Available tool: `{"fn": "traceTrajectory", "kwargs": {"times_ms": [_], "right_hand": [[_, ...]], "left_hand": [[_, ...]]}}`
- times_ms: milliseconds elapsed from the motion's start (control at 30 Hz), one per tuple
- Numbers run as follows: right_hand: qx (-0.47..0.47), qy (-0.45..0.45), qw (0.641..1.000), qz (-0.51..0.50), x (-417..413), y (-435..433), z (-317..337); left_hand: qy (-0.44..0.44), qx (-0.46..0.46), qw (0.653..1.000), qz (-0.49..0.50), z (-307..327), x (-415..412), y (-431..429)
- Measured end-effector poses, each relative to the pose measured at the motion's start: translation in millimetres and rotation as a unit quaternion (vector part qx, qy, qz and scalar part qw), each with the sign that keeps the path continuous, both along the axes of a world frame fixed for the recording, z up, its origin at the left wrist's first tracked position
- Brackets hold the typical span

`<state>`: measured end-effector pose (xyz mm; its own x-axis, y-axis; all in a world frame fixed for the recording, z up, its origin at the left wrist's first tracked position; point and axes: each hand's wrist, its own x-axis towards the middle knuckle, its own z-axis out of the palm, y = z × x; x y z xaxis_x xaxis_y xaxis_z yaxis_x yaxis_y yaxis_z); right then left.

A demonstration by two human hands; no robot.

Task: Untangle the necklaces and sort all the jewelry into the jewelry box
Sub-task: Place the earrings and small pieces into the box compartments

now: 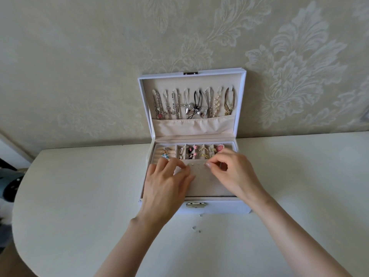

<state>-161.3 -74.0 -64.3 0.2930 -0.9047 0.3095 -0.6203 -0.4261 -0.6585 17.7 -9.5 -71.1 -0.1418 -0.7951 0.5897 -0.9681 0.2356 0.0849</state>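
— Pale wallpaper (79, 56) with a raised leaf pattern rises behind a white worktop (79, 196). A white jewelry box (229, 208) stands open against the wall, its lid (145, 100) upright.

— Where is the jewelry?

— Necklaces (194, 108) hang side by side from hooks inside the lid, their ends tucked into a cloth pocket. Rings (203, 153) sit in the padded rows at the back of the tray. In front of them lies a flat earring panel (205, 180), with a few tiny studs (192, 163) along its top edge.

— And the hands?

— Both are over that panel. The right hand (227, 168) pinches thumb and forefinger together at the top edge, seemingly on one stud. The left hand (169, 180) curls over the panel's left side, but I cannot tell whether it grips anything.

— What could go wrong?

— The studs are very small. A loosened pinch could drop one into the tray or onto the worktop, where it would be hard to spot against the white. The right knuckles are also close to a pink-stone ring (220, 147), and a careless lift might knock it out of its slot.

— Anything else about?

— Small clear bits (194, 228), possibly earring backs, lie loose on the worktop in front of the box's clasp (195, 205). They sit between the forearms, where a wrist could sweep them off. A dark, blurred object (10, 184) shows past the worktop's left edge.
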Motion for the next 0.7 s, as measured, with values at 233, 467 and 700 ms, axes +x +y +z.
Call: {"fn": "traceTrajectory", "kwargs": {"times_ms": [233,467,700], "right_hand": [[-0.213,-0.039,0.976,-0.018,-1.8,34.1,6.3],[-0.207,-0.075,0.975,-0.008,-15.2,95.0,-26.2],[-0.052,0.027,0.997,-0.042,-6.6,102.9,-57.4]], "left_hand": [[0.069,-0.071,0.994,-0.035,-4.0,5.7,25.7],[0.148,-0.088,0.982,-0.081,-26.1,3.2,74.0],[0.178,0.16,0.97,-0.03,-46.7,-4.6,78.3]]}}
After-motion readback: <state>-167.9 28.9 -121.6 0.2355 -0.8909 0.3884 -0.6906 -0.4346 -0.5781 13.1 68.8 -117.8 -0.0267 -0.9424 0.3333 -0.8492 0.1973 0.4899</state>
